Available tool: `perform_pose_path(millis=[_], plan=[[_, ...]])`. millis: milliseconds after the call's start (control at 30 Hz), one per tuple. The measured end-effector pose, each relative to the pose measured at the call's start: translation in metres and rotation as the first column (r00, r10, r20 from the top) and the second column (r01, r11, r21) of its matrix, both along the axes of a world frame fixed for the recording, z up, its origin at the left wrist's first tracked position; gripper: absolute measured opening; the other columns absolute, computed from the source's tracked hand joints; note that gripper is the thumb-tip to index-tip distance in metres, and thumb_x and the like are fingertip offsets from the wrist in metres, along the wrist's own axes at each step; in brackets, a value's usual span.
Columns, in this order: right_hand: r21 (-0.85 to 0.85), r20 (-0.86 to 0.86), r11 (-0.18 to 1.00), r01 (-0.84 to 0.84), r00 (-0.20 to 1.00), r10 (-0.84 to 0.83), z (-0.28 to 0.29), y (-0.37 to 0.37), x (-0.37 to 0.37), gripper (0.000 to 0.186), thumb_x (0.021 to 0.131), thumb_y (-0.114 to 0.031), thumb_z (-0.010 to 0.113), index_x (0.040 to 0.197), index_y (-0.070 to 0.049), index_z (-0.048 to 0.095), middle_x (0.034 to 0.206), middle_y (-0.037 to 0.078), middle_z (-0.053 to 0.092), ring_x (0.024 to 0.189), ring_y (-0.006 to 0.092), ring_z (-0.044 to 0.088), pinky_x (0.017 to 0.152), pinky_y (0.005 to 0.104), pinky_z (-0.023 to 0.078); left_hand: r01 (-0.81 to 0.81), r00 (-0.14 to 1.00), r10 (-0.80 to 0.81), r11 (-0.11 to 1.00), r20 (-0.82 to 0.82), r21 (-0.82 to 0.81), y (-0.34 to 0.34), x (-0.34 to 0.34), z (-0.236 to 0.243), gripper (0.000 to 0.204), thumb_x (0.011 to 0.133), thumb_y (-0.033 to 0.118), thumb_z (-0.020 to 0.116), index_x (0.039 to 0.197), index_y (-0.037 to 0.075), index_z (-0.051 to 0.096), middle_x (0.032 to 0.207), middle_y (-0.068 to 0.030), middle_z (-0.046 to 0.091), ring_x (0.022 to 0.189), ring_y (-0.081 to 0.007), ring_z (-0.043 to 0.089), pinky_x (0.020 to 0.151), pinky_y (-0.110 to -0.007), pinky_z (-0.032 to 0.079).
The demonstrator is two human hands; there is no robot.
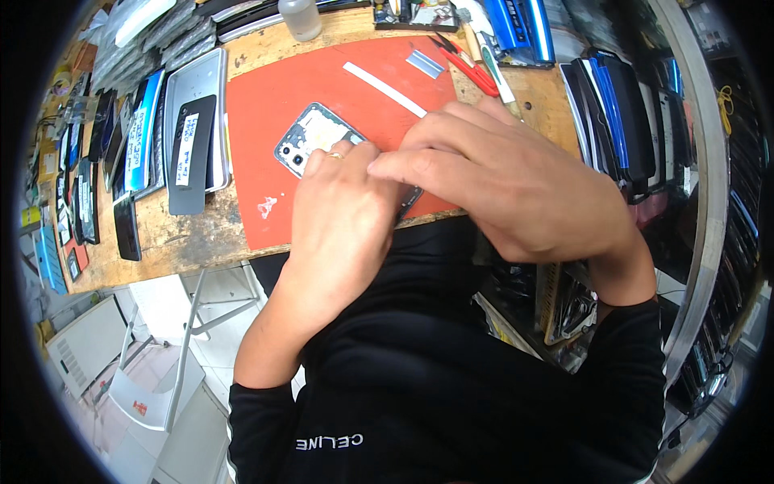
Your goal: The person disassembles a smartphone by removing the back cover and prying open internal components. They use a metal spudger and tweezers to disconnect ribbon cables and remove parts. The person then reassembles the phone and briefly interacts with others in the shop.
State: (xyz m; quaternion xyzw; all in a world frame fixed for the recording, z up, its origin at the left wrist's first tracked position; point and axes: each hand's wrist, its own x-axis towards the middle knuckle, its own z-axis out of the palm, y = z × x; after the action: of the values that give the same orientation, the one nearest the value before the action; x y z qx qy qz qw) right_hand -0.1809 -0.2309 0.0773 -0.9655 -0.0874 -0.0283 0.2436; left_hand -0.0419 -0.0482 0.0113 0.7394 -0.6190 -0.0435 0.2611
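A smartphone [316, 129] without its back cover lies slantwise on an orange-red mat [266, 185], its camera lenses at the upper left and pale inner parts showing. Over its lower half rests my left hand [343, 218], fingers curled and gripping the phone. My right hand [516, 181] is above the phone's right end, its thumb close to the left hand's knuckles. The right fingers are bent and closed; what they hold, if anything, is hidden behind the hand. Between them, both hands cover much of the phone.
Beyond the hands lie a white strip [383, 87], a small silvery piece [424, 64] and red-handled pliers [472, 71]. A clear bottle [300, 20] stands at the back. A dark phone back cover [192, 157] leans over a grey tray [222, 121] at left. Stacked phone parts [617, 121] line the right.
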Motion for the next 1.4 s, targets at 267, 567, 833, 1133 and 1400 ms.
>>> perform_pose_path(millis=[267,567,833,1133,1400], plan=[[0.337,0.021,0.924,0.182,0.979,-0.200,-0.018,0.002,-0.001,0.037,0.103,0.006,0.060,0.139,0.002,0.061,0.110,0.015,0.070,0.104,0.0314,0.070,0.091,0.0379,0.056,-0.096,0.969,0.085,0.995,0.232,0.038,-0.010,-0.023,-0.007,0.011,0.081,0.007,0.070,0.090,0.003,0.063,0.085,-0.0117,0.058,0.086,-0.0293,0.062,0.080,-0.043,0.049],[0.215,0.348,0.901,0.378,0.832,-0.432,-0.058,0.001,0.032,0.033,0.112,-0.001,0.055,0.144,0.002,0.052,0.103,0.009,0.073,0.090,0.0124,0.069,0.077,0.0263,0.056,-0.059,0.998,0.058,0.997,-0.012,-0.056,-0.003,-0.016,-0.014,0.018,0.084,0.001,0.073,0.097,0.003,0.060,0.090,-0.0155,0.059,0.088,-0.0340,0.061,0.080,-0.045,0.050],[0.628,0.044,0.685,0.371,0.861,-0.507,-0.053,0.006,0.049,0.032,0.113,-0.007,0.054,0.144,0.000,0.054,0.101,0.003,0.069,0.081,0.0073,0.061,0.070,0.0250,0.050,-0.557,0.828,0.557,0.806,-0.059,-0.201,0.022,0.144,0.010,0.013,0.095,0.006,0.077,0.098,-0.001,0.066,0.085,-0.0111,0.072,0.076,-0.0240,0.068,0.075,-0.037,0.057],[0.478,-0.210,0.787,0.391,0.920,-0.330,-0.063,0.005,0.086,0.019,0.096,-0.009,0.068,0.106,0.005,0.076,0.085,0.024,0.076,0.080,0.0388,0.076,0.075,0.0465,0.057,-0.463,0.808,0.512,0.858,0.292,-0.222,0.037,0.183,0.010,0.012,0.100,0.009,0.074,0.107,-0.001,0.072,0.099,-0.0157,0.069,0.092,-0.0334,0.067,0.085,-0.042,0.053],[0.281,-0.096,0.953,0.114,0.991,-0.091,-0.063,-0.009,0.101,0.018,0.097,-0.010,0.071,0.110,0.000,0.077,0.080,0.017,0.073,0.070,0.0283,0.073,0.067,0.0417,0.053,-0.375,0.926,0.371,0.925,-0.070,-0.059,0.048,0.064,0.001,0.009,0.093,-0.001,0.075,0.101,0.003,0.072,0.095,-0.0118,0.064,0.092,-0.0338,0.061,0.082,-0.044,0.046]])
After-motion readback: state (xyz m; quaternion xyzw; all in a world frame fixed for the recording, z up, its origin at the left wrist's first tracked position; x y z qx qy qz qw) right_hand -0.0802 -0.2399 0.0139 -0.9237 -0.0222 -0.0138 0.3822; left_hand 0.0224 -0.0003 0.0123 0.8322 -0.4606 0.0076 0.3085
